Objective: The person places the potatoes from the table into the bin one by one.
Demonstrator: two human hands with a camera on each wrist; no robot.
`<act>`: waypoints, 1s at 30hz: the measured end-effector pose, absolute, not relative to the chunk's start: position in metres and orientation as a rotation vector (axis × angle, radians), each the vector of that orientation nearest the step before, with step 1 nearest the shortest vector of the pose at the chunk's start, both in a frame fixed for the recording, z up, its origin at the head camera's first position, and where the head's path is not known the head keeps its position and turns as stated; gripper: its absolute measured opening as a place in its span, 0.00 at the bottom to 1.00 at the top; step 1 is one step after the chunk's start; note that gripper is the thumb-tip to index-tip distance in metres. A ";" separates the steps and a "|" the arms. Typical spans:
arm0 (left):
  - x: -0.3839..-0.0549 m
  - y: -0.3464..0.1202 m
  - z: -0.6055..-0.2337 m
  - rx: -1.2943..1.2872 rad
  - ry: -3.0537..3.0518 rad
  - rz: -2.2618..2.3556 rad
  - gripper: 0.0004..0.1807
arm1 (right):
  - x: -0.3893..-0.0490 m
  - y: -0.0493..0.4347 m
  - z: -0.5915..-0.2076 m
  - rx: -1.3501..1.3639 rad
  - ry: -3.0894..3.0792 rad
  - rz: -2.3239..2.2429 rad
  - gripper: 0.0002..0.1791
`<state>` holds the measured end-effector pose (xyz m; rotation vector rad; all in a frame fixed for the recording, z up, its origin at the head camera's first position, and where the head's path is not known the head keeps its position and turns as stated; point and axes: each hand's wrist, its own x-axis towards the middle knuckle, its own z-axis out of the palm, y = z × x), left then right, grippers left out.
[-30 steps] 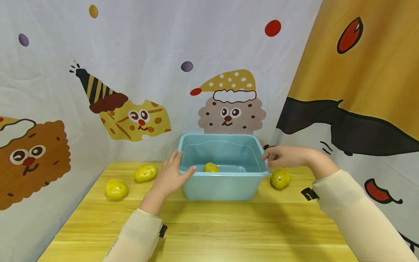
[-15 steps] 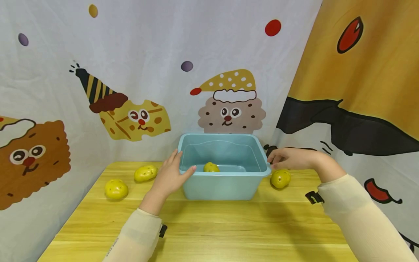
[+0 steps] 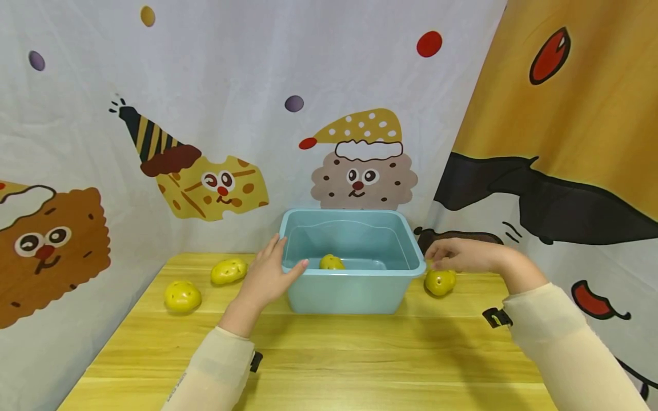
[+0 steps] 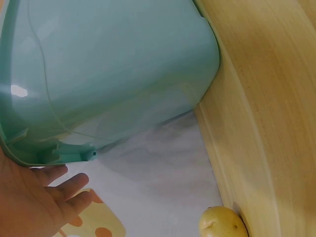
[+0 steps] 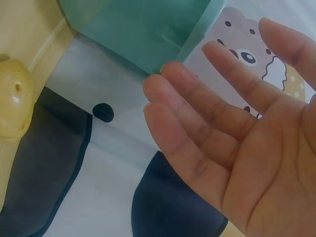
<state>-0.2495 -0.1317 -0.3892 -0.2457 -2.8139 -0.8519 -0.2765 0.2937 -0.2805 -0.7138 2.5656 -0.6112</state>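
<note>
Head cam: wide, forward-down over wooden tabletop [image 3: 329,357]. Wrist cams: close, rolled sideways, facing printed curtain [image 3: 231,85], flanking light-blue plastic bin [image 3: 349,294]; all three share it.

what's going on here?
A person's left hand is at the left rim of a blue bin. Their right hand holds nothing and is near, but apart from, the right-hand potato. A second potato is inside the bin; a third potato and a fourth potato lie on the table to its left.
</note>
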 end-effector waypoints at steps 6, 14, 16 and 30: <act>-0.249 -0.132 -0.389 -0.249 -2.818 -0.859 0.54 | -0.274 0.299 -0.287 -0.664 2.552 -0.652 0.22; -0.249 -0.132 -0.389 -0.248 -2.813 -0.858 0.52 | -0.274 0.305 -0.300 -0.657 2.539 -0.701 0.24; -0.249 -0.132 -0.389 -0.248 -2.813 -0.853 0.53 | -0.275 0.306 -0.304 -0.664 2.544 -0.703 0.23; -0.250 -0.132 -0.389 -0.256 -2.807 -0.859 0.56 | -0.276 0.306 -0.321 -0.687 2.566 -0.724 0.19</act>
